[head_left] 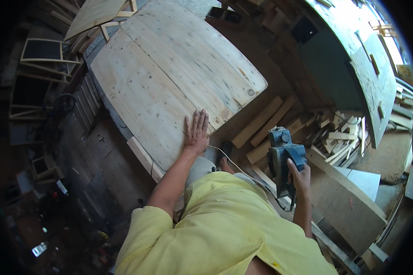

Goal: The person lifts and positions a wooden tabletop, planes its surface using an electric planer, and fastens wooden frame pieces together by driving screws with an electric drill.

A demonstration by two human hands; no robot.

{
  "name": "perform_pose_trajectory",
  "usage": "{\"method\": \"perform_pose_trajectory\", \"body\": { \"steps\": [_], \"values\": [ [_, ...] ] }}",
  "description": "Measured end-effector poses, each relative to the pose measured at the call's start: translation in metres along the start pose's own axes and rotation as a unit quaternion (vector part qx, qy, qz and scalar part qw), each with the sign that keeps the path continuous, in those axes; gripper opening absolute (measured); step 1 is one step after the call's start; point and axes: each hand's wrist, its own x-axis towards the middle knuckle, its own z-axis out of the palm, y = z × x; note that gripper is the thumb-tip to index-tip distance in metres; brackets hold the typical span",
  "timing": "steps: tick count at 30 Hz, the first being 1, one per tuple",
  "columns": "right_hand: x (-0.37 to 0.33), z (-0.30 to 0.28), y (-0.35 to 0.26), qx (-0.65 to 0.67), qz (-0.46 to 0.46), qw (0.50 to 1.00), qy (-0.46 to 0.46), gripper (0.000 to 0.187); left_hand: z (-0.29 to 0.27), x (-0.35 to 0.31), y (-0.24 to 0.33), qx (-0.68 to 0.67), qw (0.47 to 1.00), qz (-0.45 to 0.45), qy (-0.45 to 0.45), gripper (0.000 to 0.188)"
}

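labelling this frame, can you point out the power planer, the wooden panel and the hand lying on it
power planer (282,158): head view, on its blue body
wooden panel (170,73): head view, on its bare top face
left hand (196,134): head view, on the back of the hand

A cluttered workshop with a dark, dusty floor (96,183) strewn with small debris. Offcuts of pale timber (339,137) lie heaped at right beside a green panel (330,68), and empty wooden frames (41,59) lean at upper left. Bright daylight enters at the upper right.
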Motion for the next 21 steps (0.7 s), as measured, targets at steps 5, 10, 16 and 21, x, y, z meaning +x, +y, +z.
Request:
{"method": "perform_pose_trajectory", "body": {
  "steps": [5,10,16,21],
  "values": [
    [-0.004,0.0,0.004,0.015,0.003,1.0,-0.014,0.038,0.0,0.006,0.005,0.04,0.999,-0.015,-0.02,0.11],
    [-0.003,-0.005,0.03,0.027,0.029,0.999,0.004,0.035,0.009,0.008,0.007,0.02,1.0,0.006,-0.013,0.112],
    [-0.002,0.009,0.067,0.047,0.05,0.996,0.06,0.045,0.011,0.009,0.01,0.047,0.998,0.023,-0.03,0.117],
    [0.0,0.019,0.125,0.067,0.1,0.989,0.083,0.049,0.021,0.014,0.008,0.044,0.998,0.046,-0.007,0.119]
  ]
}}
